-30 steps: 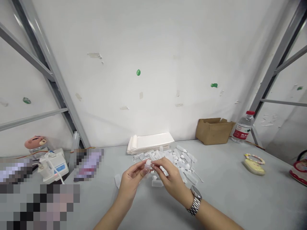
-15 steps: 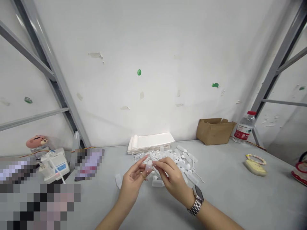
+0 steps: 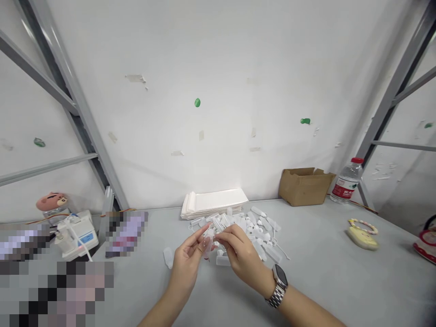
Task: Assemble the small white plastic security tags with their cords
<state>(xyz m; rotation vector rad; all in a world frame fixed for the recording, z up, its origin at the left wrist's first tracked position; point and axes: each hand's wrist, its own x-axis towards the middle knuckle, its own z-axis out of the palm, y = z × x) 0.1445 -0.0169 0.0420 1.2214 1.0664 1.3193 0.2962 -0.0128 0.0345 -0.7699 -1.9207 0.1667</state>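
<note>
Fingers of my left hand (image 3: pixel 186 260) clamp a small translucent bottle (image 3: pixel 209 245), best held lightly while my right hand (image 3: pixel 242 250) pinches together at its top.

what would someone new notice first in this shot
Front and center, the left hand holds a small translucent piece, with the right hand pinched close at its upper end. Just beyond them spreads a loose pile of white plastic parts. At the far right, a red-capped water bottle stands beside a cardboard box.
</note>
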